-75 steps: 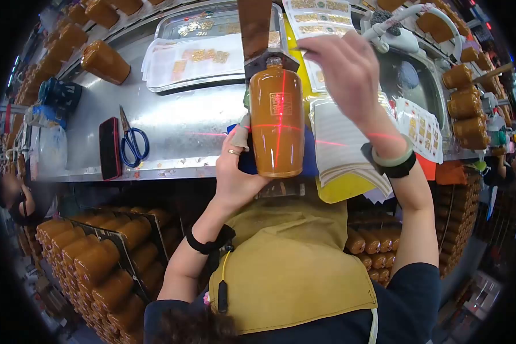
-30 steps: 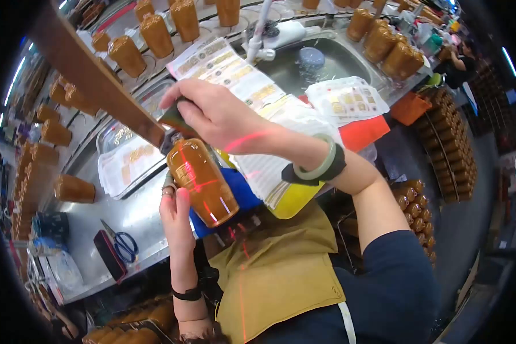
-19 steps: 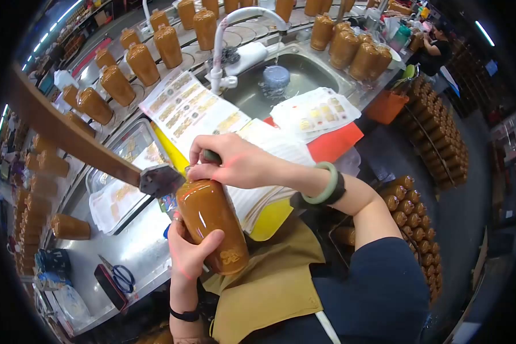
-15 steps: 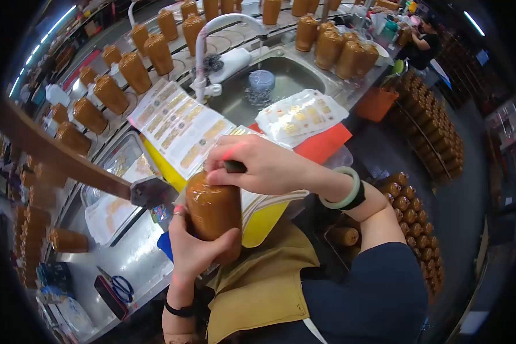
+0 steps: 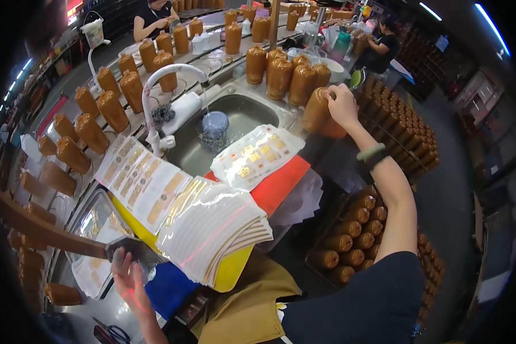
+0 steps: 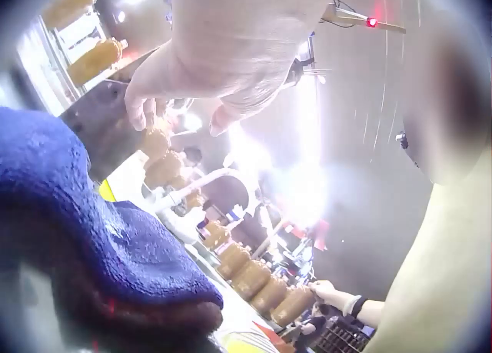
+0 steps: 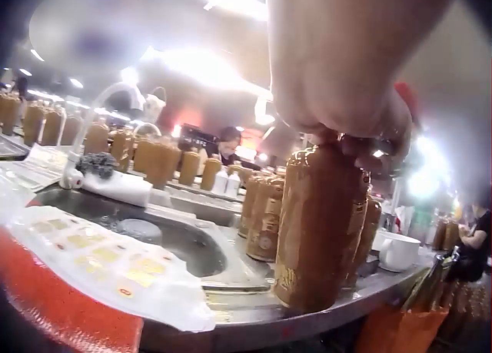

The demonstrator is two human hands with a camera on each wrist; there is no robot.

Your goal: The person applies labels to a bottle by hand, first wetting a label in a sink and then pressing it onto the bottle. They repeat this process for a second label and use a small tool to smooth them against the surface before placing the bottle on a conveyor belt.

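Observation:
My right hand [image 5: 343, 106] pinches a glossy brown bottle [image 5: 314, 112] by its neck, at the counter edge right of the sink. In the right wrist view that bottle [image 7: 319, 222] is upright, close over the counter beside several like it, its neck hidden by my fingers. My left hand [image 5: 131, 281], fingers loosely bent and holding nothing, is near the metal block [image 5: 133, 251] at the end of a wooden arm [image 5: 51, 229]. Below it lies a blue cloth [image 5: 172, 286], large in the left wrist view.
Sticker sheets [image 5: 212, 223] lie stacked on a yellow board [image 5: 235, 269]. Another gold-print sheet [image 5: 258, 157] rests over red material [image 5: 278, 186]. A sink [image 5: 243, 109] with a white tap [image 5: 149, 97] stands behind. Bottles [image 5: 113, 112] line the far ledge, and a crate of bottles [image 5: 350, 243] stands below right.
Both hands were on the bottle. The left has let go; the right has carried the bottle away to the right, to the bottles past the sink. The head view has swung right.

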